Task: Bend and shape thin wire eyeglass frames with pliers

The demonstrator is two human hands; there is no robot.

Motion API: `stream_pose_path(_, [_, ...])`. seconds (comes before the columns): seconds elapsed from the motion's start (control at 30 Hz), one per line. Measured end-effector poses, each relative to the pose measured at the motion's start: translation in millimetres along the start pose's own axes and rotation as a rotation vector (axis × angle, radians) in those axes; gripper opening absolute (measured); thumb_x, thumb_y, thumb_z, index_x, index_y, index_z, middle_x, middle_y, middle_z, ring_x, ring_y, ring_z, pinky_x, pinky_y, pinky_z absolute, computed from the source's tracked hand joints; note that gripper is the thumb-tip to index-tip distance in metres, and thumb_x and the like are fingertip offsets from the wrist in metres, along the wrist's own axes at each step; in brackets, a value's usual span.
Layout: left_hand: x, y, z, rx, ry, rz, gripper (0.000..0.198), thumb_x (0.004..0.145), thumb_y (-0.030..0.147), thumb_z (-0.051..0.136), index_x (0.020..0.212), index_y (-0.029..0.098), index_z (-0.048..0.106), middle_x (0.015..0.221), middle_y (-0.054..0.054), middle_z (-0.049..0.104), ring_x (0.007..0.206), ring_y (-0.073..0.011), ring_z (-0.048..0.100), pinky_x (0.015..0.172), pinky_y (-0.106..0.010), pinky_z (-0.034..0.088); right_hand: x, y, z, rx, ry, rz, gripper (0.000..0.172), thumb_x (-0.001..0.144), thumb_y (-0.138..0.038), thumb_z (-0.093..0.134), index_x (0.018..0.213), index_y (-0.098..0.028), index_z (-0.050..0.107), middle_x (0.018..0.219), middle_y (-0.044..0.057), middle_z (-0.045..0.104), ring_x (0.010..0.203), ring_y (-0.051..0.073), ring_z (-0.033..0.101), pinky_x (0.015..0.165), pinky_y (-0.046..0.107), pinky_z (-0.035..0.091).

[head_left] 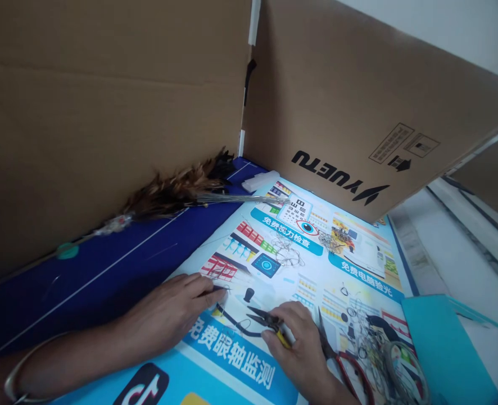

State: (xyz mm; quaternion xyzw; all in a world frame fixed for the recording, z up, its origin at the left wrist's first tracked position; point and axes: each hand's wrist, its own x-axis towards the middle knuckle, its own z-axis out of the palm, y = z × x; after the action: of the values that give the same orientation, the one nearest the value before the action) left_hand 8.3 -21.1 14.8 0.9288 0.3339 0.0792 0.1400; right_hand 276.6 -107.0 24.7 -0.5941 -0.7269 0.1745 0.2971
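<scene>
My right hand (297, 343) is wrapped round a pair of pliers (277, 331) with yellow handles. Their dark pointed jaws are parted and aim left, toward my other hand. The fingers of my left hand (181, 306) are pinched together at the tips; a small dark bit shows there, too small to make out. Between the hands, a thin curved black strip (237, 325) lies against the printed poster (215, 365), with fine wire near it. Right beside my right hand are scissors (352, 371) with red handles.
Tangled wire pieces (365, 337) and a clear tape roll (407, 365) lie at the right, near a turquoise folder (447, 343). Brown feathers (168, 191) and a bundle of thin wires (240, 198) lie along the cardboard wall (105, 101). More wire loops (289, 253) sit mid-poster.
</scene>
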Motion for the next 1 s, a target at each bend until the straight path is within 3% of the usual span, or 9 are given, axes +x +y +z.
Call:
stream_pose_path(0.3, [-6.1, 5.9, 5.9, -0.040, -0.023, 0.165, 0.061, 0.076, -0.001, 0.050, 0.129, 0.030, 0.050, 0.105, -0.007, 0.062, 0.095, -0.0251, 0.055, 0.084, -0.039, 0.046, -1.6, 3.6, 1.7, -0.005, -0.003, -0.014, 0.021, 0.077, -0.025, 0.064, 0.097, -0.024, 0.061, 0.096, 0.006, 0.062, 0.090, 0.023, 0.058, 0.079, 0.036, 0.049])
stream_pose_path(0.47, [-0.5, -14.5, -3.8, -0.020, 0.122, 0.003, 0.043, 0.085, 0.005, 0.045, 0.122, 0.025, 0.057, 0.107, -0.007, 0.064, 0.093, -0.0225, 0.057, 0.082, -0.035, 0.047, -0.7, 3.4, 0.9, -0.028, -0.023, -0.002, 0.020, 0.076, -0.026, 0.065, 0.096, -0.024, 0.061, 0.094, 0.005, 0.063, 0.089, 0.023, 0.058, 0.078, 0.037, 0.048])
stream_pose_path(0.6, [3.1, -26.9, -6.8, 0.014, 0.096, -0.030, 0.043, 0.086, 0.005, 0.046, 0.121, 0.026, 0.058, 0.111, -0.007, 0.063, 0.096, -0.0220, 0.058, 0.082, -0.033, 0.047, 0.3, 2.6, 0.2, -0.024, -0.029, 0.000, 0.019, 0.077, -0.026, 0.064, 0.095, -0.024, 0.062, 0.094, 0.005, 0.063, 0.089, 0.023, 0.058, 0.077, 0.037, 0.048])
stream_pose_path(1.0, [1.5, -21.6, -7.5, -0.025, 0.138, -0.024, 0.039, 0.086, 0.007, 0.049, 0.117, 0.026, 0.061, 0.107, -0.006, 0.066, 0.094, -0.0217, 0.059, 0.085, -0.033, 0.048, 0.7, 1.4, 0.4, -0.034, 0.018, -0.032, 0.020, 0.075, -0.024, 0.066, 0.095, -0.025, 0.062, 0.093, 0.004, 0.064, 0.087, 0.022, 0.060, 0.077, 0.035, 0.049])
